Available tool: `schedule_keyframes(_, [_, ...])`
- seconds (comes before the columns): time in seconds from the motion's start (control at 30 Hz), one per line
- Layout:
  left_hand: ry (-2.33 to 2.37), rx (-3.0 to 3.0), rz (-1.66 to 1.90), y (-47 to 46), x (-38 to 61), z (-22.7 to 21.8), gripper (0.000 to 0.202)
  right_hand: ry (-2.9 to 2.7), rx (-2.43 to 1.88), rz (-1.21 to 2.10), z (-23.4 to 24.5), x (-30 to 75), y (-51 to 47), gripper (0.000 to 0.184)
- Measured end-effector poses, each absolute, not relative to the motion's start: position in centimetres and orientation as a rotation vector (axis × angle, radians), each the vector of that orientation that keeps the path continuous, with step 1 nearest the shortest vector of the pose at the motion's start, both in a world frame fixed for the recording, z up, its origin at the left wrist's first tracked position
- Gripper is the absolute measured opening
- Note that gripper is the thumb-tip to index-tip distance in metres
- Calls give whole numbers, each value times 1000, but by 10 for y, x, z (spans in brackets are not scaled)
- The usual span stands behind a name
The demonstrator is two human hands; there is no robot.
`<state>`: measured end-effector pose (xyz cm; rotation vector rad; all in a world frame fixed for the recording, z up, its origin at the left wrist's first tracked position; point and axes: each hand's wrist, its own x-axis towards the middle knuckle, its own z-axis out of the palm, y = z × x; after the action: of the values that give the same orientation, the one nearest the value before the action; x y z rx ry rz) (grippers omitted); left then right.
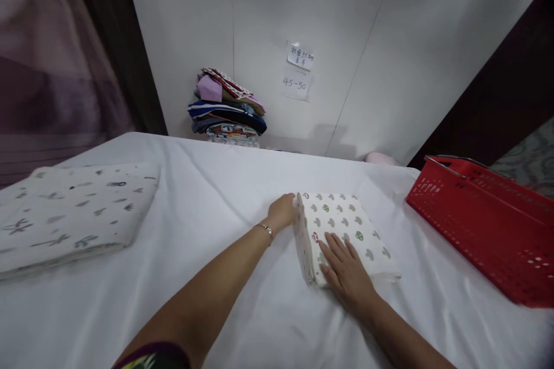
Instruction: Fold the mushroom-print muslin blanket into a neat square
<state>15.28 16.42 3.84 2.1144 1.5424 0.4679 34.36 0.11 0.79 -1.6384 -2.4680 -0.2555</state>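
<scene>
One white wall (268,11) stands behind one white-covered table (194,202). From mid-view, one red basket (476,230) sits between three and four o'clock, one patterned cloth (82,207) between eight and nine, one folded mushroom-print cloth (367,228) between four and five, one fabric pile (229,109) near ten-thirty. Two hands: left hand (283,211) pinching the mushroom-print cloth's far-left edge, right hand (346,271) flat atop it. Two notes (298,83), near twelve-thirty; one bracelet (267,230).

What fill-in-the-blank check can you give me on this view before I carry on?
The right grip lies palm ____ on the mushroom-print cloth.
The left grip is at that cloth's far ____ corner.
The perforated basket is coloured ____.
The number after 45 on the lower wall note is ____.

Missing words: down; left; red; 50.
</scene>
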Motion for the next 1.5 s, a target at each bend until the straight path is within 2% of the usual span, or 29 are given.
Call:
schedule_keyframes(0.1, [1499,2183,556,187,167,32,55,-2462,-1603,-292,8,343,1,50])
schedule_keyframes(0.17, [1438,2234,592,199,172,25,56,-2465,-1597,-298,8,343,0,51])
schedule_keyframes(0.33, [1275,2342,634,217,173,14,39,-2474,-1607,-258,9,342,1,52])
schedule_keyframes(0.43, [1281,2369,667,221,169,18,36,-2474,-1608,-202,13,339,4,50])
schedule_keyframes(0.67, [1554,2350,730,223,99,38,30,-2568,-1476,30,25,317,40,48])
schedule_keyframes(0.87, [1891,2149,694,203,28,29,31,-2598,-1349,222,31,290,71,46])
schedule_keyframes(1.23, [1845,2078,695,197,21,18,37,-2540,-1372,113,22,293,51,44])
schedule_keyframes(1.33, [1837,2087,796,181,23,21,41,-2535,-1363,76,19,293,52,44])
schedule_keyframes(1.5, [1586,2349,989,140,58,37,35,-2527,-1333,43,16,293,55,42])
